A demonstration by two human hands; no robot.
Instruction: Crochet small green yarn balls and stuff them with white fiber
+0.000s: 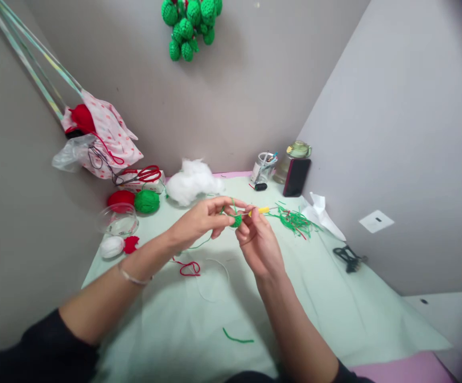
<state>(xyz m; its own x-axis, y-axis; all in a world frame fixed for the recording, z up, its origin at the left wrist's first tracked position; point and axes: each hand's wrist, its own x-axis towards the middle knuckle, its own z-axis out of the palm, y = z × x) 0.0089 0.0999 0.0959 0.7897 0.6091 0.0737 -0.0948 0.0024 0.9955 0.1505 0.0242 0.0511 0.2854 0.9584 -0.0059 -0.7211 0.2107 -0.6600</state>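
From the head camera, our left hand (201, 218) pinches a small green crochet piece (236, 221) above the middle of the desk (167, 330), green yarn (233, 202) over the index finger. Our right fingers close on a yellow-handled crochet hook (260, 211), its shaft at the piece. Green yarn scraps (296, 221) lie towards the desk's right edge; white stuffing (193, 182) sits along its back edge.

No text or number can be read; on the small white box with red print (154, 186), the marks are too blurred.
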